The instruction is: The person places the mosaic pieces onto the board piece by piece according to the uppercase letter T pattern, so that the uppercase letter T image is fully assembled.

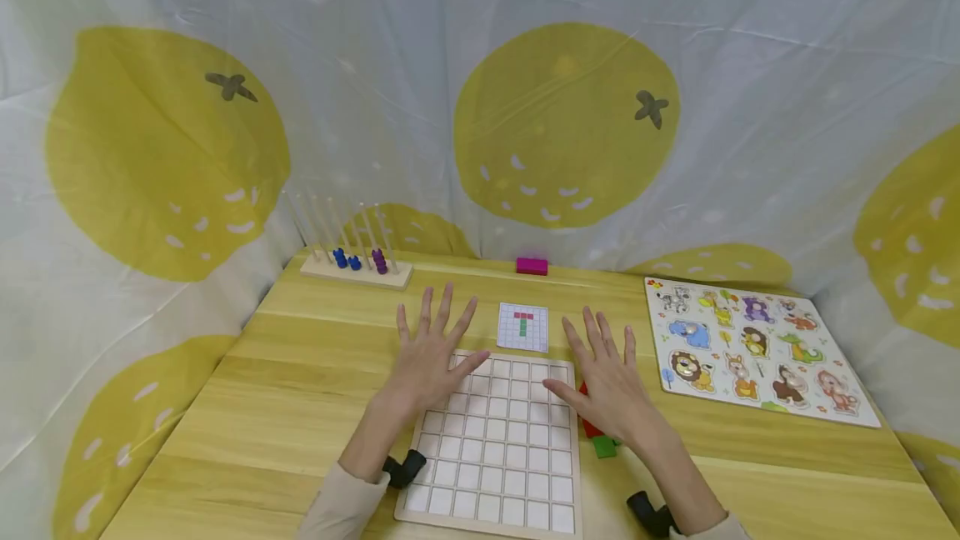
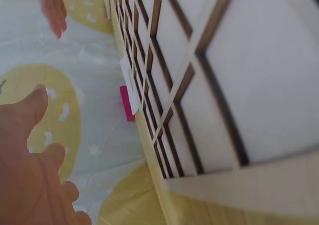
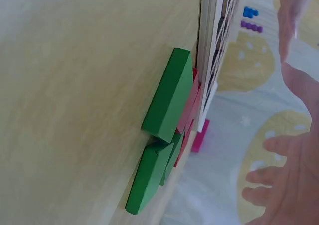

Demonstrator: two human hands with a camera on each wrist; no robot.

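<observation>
A wooden grid board (image 1: pixel 495 432) with white square cells lies at the front middle of the table. My left hand (image 1: pixel 427 361) hovers over its upper left corner, fingers spread and holding nothing. On the other side my right hand (image 1: pixel 607 382) is spread likewise above the board's right edge. Beneath the right hand lie red tiles (image 1: pixel 589 415) and green tiles (image 1: pixel 604 447), partly hidden by it in the head view. The right wrist view shows several green tiles (image 3: pixel 168 95) and red tiles (image 3: pixel 188 110) beside the board. A pattern card (image 1: pixel 522 327) with a red and green T lies beyond the board.
A peg stand (image 1: pixel 356 272) with blue and purple beads stands at the back left. A magenta block (image 1: pixel 532 266) sits at the back middle. To the right lies an animal puzzle board (image 1: pixel 757 348). A lemon-print curtain (image 1: pixel 375 107) hangs behind the table.
</observation>
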